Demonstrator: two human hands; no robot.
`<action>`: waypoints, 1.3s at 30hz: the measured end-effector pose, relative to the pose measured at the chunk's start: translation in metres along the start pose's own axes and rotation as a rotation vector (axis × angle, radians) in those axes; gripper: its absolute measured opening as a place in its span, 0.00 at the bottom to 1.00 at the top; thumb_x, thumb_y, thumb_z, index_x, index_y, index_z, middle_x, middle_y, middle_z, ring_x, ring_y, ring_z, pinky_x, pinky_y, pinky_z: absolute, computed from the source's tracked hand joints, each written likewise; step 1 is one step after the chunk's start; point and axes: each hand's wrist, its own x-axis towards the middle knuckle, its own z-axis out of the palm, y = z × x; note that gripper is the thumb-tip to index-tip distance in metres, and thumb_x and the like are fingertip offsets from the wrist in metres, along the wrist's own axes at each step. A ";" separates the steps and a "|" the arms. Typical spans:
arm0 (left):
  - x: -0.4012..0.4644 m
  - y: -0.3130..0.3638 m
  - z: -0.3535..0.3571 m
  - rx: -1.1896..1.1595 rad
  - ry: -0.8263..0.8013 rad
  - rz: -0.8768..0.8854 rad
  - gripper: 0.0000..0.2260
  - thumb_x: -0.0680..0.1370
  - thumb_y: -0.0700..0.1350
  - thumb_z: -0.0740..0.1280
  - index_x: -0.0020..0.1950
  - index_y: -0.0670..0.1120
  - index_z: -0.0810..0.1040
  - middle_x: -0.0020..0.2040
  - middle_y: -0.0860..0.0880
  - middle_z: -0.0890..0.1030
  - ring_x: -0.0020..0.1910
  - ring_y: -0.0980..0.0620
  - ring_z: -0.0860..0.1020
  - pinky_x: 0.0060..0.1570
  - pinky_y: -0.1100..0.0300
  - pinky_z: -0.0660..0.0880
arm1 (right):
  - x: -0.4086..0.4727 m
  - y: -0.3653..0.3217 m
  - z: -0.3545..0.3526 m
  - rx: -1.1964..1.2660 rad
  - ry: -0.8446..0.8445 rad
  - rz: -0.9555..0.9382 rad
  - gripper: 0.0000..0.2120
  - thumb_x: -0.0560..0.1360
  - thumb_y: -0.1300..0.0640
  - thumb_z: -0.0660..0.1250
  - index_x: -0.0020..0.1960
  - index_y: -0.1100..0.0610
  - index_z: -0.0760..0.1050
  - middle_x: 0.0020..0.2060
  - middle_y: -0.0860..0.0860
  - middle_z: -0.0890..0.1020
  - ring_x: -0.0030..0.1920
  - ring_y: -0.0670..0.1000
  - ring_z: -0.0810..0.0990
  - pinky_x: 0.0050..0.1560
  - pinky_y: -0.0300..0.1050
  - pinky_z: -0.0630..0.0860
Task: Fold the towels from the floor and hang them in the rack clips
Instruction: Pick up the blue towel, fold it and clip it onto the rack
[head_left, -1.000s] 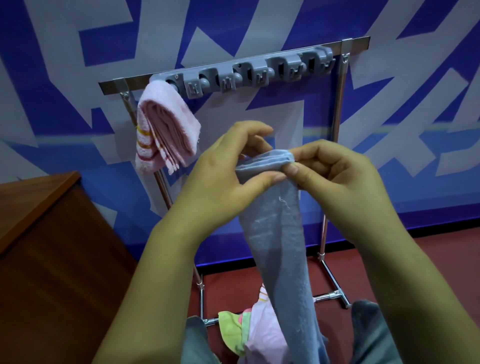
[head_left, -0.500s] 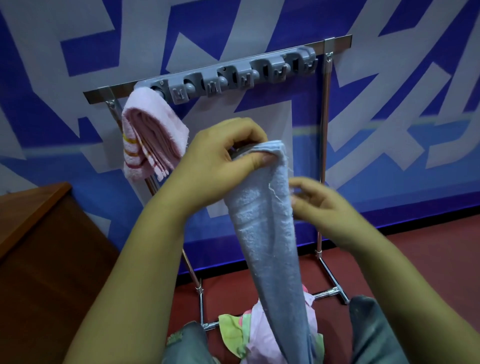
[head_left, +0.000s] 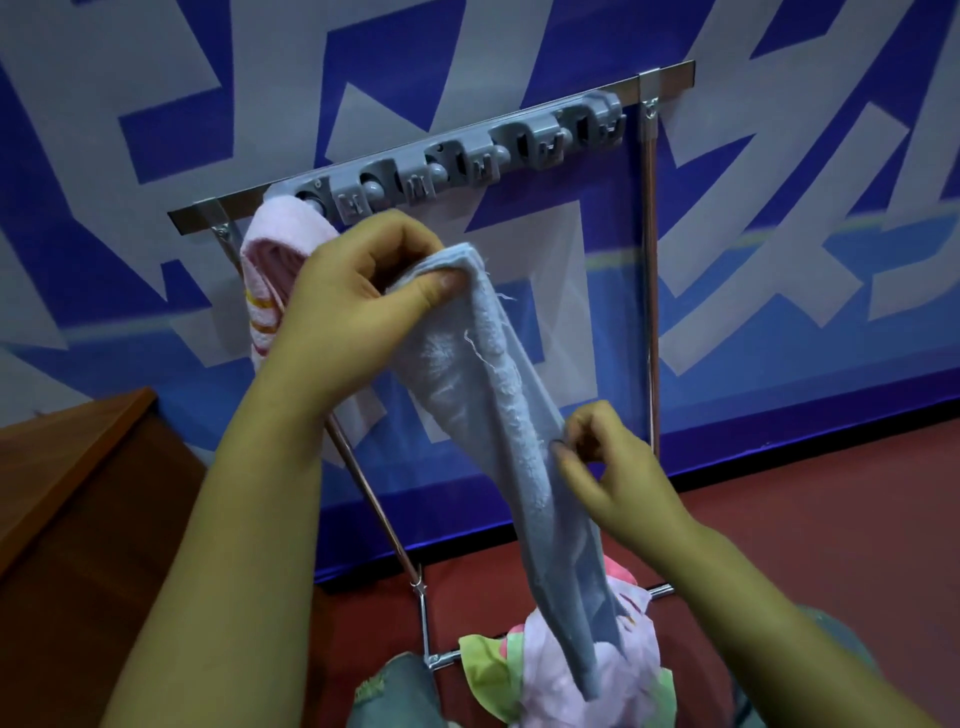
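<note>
A long blue towel (head_left: 498, 415) hangs folded lengthwise in front of the rack. My left hand (head_left: 358, 306) grips its top end, thumb pressed on the fold. Lower down, my right hand (head_left: 608, 467) pinches the towel's right edge at about mid-length. The grey clip strip (head_left: 467, 161) runs along the rack's top bar. A folded pink striped towel (head_left: 270, 280) hangs from the leftmost clip, partly behind my left hand. More towels, pink and green (head_left: 545, 670), lie heaped on the floor at the rack's foot.
The metal rack (head_left: 649, 270) stands against a blue and white patterned wall. A brown wooden cabinet (head_left: 78, 493) is at the left. The floor (head_left: 831, 519) is dark red. My knees show at the bottom edge.
My right hand let go of the towel's top and slid down its right edge to mid-length. My left hand kept hold of the top. The view shifted slightly.
</note>
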 end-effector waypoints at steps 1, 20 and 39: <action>0.001 0.001 0.000 0.009 0.009 0.004 0.03 0.74 0.43 0.70 0.46 0.45 0.78 0.40 0.54 0.78 0.41 0.59 0.77 0.42 0.63 0.75 | 0.000 0.001 0.003 -0.021 0.010 -0.035 0.09 0.74 0.58 0.60 0.40 0.46 0.63 0.36 0.47 0.71 0.36 0.49 0.71 0.41 0.48 0.73; 0.026 0.011 -0.011 0.012 0.155 -0.032 0.03 0.74 0.42 0.70 0.46 0.45 0.78 0.39 0.54 0.79 0.39 0.64 0.76 0.40 0.69 0.74 | -0.003 0.010 0.006 -0.001 -0.025 -0.165 0.07 0.71 0.50 0.65 0.36 0.48 0.69 0.32 0.40 0.71 0.34 0.39 0.70 0.38 0.30 0.66; 0.043 0.002 -0.022 0.128 0.184 0.001 0.04 0.73 0.47 0.71 0.42 0.51 0.77 0.37 0.58 0.77 0.37 0.63 0.75 0.38 0.69 0.73 | 0.004 -0.016 0.004 0.229 -0.579 0.103 0.24 0.64 0.63 0.56 0.47 0.39 0.81 0.42 0.33 0.81 0.45 0.37 0.78 0.47 0.29 0.70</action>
